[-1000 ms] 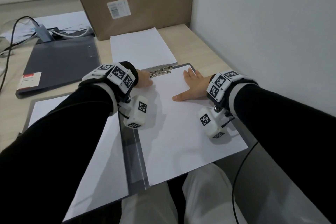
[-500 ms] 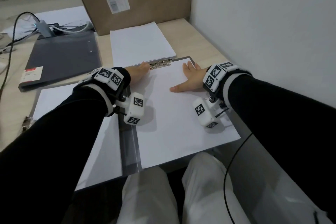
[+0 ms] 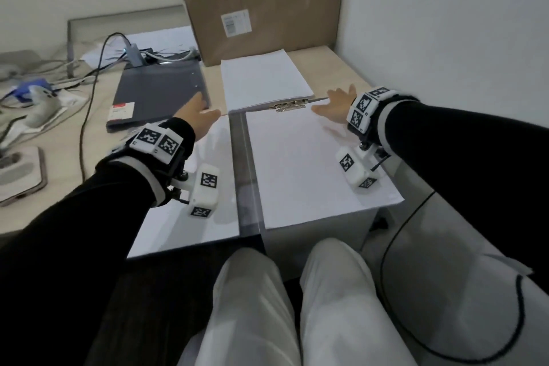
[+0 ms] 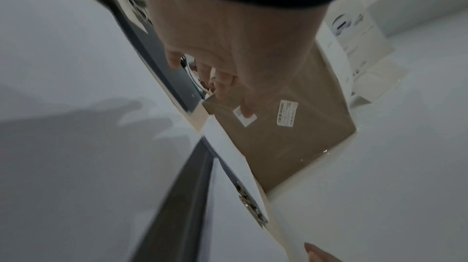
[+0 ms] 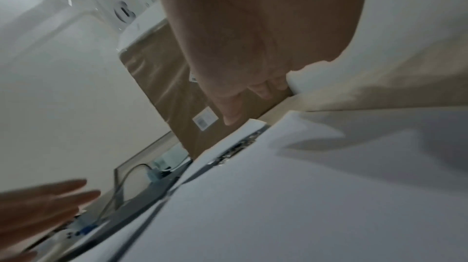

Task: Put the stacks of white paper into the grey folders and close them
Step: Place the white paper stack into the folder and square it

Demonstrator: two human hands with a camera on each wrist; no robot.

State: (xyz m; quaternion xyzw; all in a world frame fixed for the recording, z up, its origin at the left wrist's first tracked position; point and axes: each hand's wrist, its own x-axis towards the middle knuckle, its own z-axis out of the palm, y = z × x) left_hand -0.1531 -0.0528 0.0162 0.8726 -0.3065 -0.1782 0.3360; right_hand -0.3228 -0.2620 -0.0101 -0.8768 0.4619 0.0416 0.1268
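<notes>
An open grey folder (image 3: 242, 175) lies before me, white sheets on both halves. The right-hand stack of paper (image 3: 306, 163) sits under the metal clip (image 3: 289, 105) at its far edge. My left hand (image 3: 198, 113) hovers with straight fingers over the folder's far left corner and holds nothing. My right hand (image 3: 335, 104) is spread open at the stack's far right corner; whether it touches the paper I cannot tell. Behind the folder lies a second stack of white paper (image 3: 264, 77), and left of it a closed grey folder (image 3: 160, 92). Both wrist views are blurred and show empty fingers (image 4: 220, 84) (image 5: 229, 114).
A tall cardboard box (image 3: 255, 3) stands behind the loose stack. A white wall (image 3: 445, 38) closes off the right side. Cables and an adapter (image 3: 133, 52) lie at the back left, and a power strip (image 3: 17, 169) at the left edge. My legs are beneath the table's front edge.
Both hands have come off the clipped paper and moved apart: the left swung left towards the closed folder, the right slid to the far right corner. The head camera tilted up.
</notes>
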